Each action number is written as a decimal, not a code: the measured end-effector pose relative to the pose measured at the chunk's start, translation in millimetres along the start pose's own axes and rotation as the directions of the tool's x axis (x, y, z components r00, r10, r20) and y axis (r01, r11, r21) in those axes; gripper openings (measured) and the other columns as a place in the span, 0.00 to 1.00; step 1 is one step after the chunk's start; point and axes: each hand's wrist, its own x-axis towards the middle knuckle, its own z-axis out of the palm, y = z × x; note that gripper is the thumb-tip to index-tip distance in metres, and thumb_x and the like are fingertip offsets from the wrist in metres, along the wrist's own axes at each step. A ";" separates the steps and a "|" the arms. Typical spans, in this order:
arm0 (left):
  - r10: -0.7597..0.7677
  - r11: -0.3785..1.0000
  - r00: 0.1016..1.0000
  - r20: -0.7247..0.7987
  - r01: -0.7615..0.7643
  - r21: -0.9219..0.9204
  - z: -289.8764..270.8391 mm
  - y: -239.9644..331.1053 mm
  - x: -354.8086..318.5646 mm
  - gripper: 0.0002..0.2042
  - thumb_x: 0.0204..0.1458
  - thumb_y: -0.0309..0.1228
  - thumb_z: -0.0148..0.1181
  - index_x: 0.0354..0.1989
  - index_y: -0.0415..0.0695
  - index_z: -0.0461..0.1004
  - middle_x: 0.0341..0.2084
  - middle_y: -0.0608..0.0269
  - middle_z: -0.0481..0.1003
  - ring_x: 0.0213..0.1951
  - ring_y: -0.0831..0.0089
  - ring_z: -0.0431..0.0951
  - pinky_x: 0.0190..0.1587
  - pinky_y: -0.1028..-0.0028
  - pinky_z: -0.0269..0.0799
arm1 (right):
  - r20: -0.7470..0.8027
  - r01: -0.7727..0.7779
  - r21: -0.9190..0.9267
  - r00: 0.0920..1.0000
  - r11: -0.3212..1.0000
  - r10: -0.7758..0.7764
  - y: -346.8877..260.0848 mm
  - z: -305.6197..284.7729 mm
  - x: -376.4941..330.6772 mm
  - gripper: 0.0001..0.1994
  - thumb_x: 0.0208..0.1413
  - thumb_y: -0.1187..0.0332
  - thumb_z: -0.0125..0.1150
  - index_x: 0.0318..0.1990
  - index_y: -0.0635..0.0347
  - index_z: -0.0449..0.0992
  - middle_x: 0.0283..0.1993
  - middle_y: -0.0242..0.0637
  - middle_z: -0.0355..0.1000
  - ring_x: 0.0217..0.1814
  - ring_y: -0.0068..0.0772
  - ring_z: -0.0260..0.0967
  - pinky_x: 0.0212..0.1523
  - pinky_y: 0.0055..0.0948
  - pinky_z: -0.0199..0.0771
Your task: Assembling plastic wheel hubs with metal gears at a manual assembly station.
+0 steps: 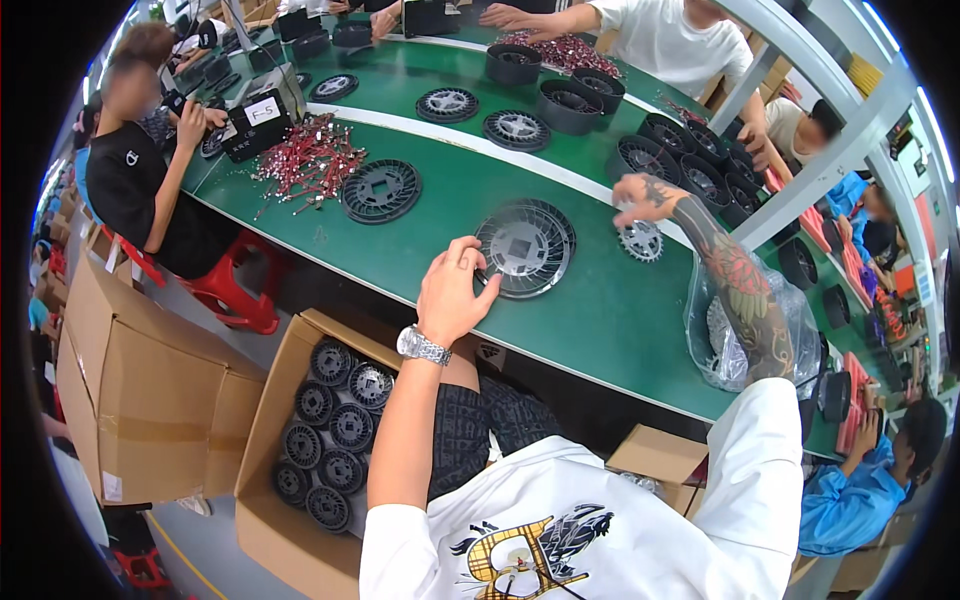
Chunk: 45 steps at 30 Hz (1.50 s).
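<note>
A round black slotted disc (524, 249) with a square centre lies on the green worktable in front of me. My left hand (452, 290), wearing a metal watch, grips its left rim between thumb and fingers. Farther right, my right hand (646, 198) hangs over a small silver toothed ring (640, 241), fingers apart; whether they touch it I cannot tell. A second black slotted disc (381, 191) lies left of the first, beside a heap of red-wired parts (310, 160).
A cardboard box (262, 440) of round black parts stands by my left leg. Clear plastic bags (800, 310) lie under my right forearm. Black drums (570, 105) and discs stand beyond the white divider (480, 150). A co-worker (135, 160) sits left; others work across the table.
</note>
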 end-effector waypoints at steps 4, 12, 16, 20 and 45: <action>-0.016 1.000 1.000 0.008 0.016 -0.019 -0.1 -1.5 -3.2 0.10 0.52 0.30 0.64 0.41 0.43 0.73 0.56 0.58 0.73 0.51 0.51 0.78 0.53 0.57 0.75 | 0.102 -0.049 0.031 0.994 0.998 0.046 -1.1 19.2 -24.6 0.31 0.44 0.61 0.73 0.57 0.59 0.73 0.49 0.51 0.69 0.56 0.55 0.70 0.56 0.45 0.72; -0.012 1.000 0.987 -0.158 0.009 -0.018 9.4 -8.3 -4.4 0.10 0.56 0.25 0.59 0.46 0.45 0.75 0.47 0.56 0.72 0.46 0.51 0.77 0.48 0.56 0.74 | 0.166 -0.326 -0.108 0.926 0.939 0.340 1.4 13.2 -74.5 0.19 0.48 0.60 0.67 0.46 0.61 0.78 0.51 0.51 0.78 0.54 0.52 0.77 0.54 0.44 0.75; 0.015 1.000 0.994 -0.112 -0.015 -0.003 8.4 -7.7 -2.9 0.13 0.57 0.34 0.64 0.48 0.46 0.76 0.46 0.57 0.72 0.49 0.55 0.75 0.51 0.57 0.69 | 0.078 -0.209 0.032 0.975 0.977 0.206 -8.9 43.5 -112.0 0.22 0.45 0.52 0.75 0.39 0.61 0.79 0.41 0.46 0.78 0.48 0.48 0.78 0.48 0.42 0.76; 0.080 0.997 0.997 0.005 -0.080 -0.006 -1.5 4.3 0.3 0.21 0.51 0.42 0.69 0.52 0.47 0.77 0.54 0.57 0.73 0.56 0.54 0.74 0.57 0.56 0.69 | -0.302 0.126 -0.027 0.945 0.992 -0.128 8.9 79.7 -133.3 0.13 0.50 0.62 0.72 0.37 0.60 0.79 0.40 0.42 0.77 0.46 0.50 0.77 0.49 0.43 0.76; 0.186 0.982 0.975 0.123 -0.181 -0.046 -9.2 -3.2 -3.5 0.32 0.37 0.47 0.80 0.51 0.49 0.76 0.66 0.62 0.70 0.61 0.57 0.73 0.63 0.58 0.66 | -0.413 0.028 0.318 0.904 0.948 0.112 -48.9 68.4 -80.8 0.12 0.50 0.71 0.67 0.41 0.64 0.75 0.41 0.48 0.74 0.36 0.45 0.75 0.39 0.41 0.75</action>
